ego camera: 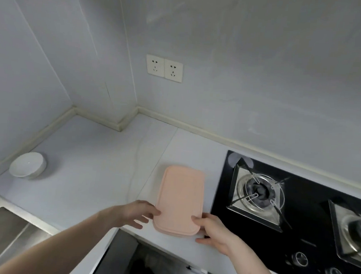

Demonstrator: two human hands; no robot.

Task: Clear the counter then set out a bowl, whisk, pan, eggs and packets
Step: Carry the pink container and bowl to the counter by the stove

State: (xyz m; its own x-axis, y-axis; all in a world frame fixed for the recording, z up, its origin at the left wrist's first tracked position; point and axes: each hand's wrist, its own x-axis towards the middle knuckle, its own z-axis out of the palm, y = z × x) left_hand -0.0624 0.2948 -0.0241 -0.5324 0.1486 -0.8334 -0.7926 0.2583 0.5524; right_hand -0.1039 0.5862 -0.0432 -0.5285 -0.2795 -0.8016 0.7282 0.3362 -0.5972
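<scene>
Nearest the camera, an open drawer (136,262) shows below the counter edge, its contents too dark to make out. Just above it, the person's left hand (137,213) lies at the near left edge of a pink cutting board (180,199), fingers fairly straight and spread, fingertips touching the board's rim. The right hand (213,233) is at the board's near right corner, thumb resting on top and fingers loosely extended along the side; whether it truly grips the board cannot be told. The board lies flat on the pale counter (101,159), close to its front edge, just left of the black gas hob (298,209). At the near left a steel sink (4,231) is partly visible. Farther back on the left, a white bowl (28,164) sits near the wall. Two wall sockets (164,68) are mounted above the counter's back corner.
</scene>
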